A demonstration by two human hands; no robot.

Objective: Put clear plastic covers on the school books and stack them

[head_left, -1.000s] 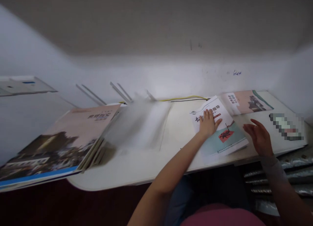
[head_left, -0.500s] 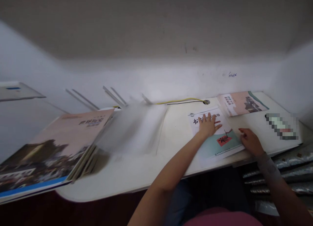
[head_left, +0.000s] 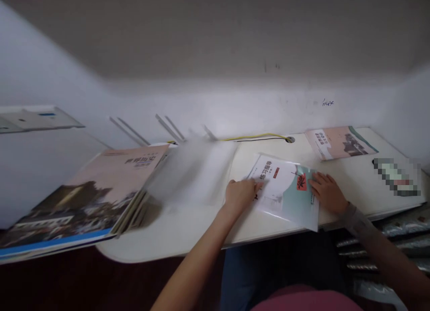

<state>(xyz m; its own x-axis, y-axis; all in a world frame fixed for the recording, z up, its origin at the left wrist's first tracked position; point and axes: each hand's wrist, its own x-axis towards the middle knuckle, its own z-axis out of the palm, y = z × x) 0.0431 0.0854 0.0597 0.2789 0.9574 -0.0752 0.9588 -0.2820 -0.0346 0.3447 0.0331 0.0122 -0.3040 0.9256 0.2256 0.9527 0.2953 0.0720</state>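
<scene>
A workbook (head_left: 276, 181) with a white and green cover and a red patch lies turned sideways on the white desk (head_left: 188, 237). Clear plastic shows around it and sticks out past its lower right corner. My left hand (head_left: 240, 193) is closed at the workbook's left edge, fingers curled onto the cover. At the right edge my right hand (head_left: 329, 192) rests with fingers stretched out, touching the plastic and cover. A pink book (head_left: 331, 143) with a building on its cover lies behind the right hand.
At left, a stack of pink books (head_left: 101, 185) overhangs the desk's edge. Beside it lie translucent plastic sheets (head_left: 198, 172). A yellow cable (head_left: 255, 135) runs along the wall to a desk hole. A pixelated item (head_left: 398, 176) is far right; silvery packages (head_left: 399, 239) sit below.
The workbook has turned about a quarter turn anticlockwise. My left hand went from flat on its cover to its left edge; my right hand has opened out along the right edge.
</scene>
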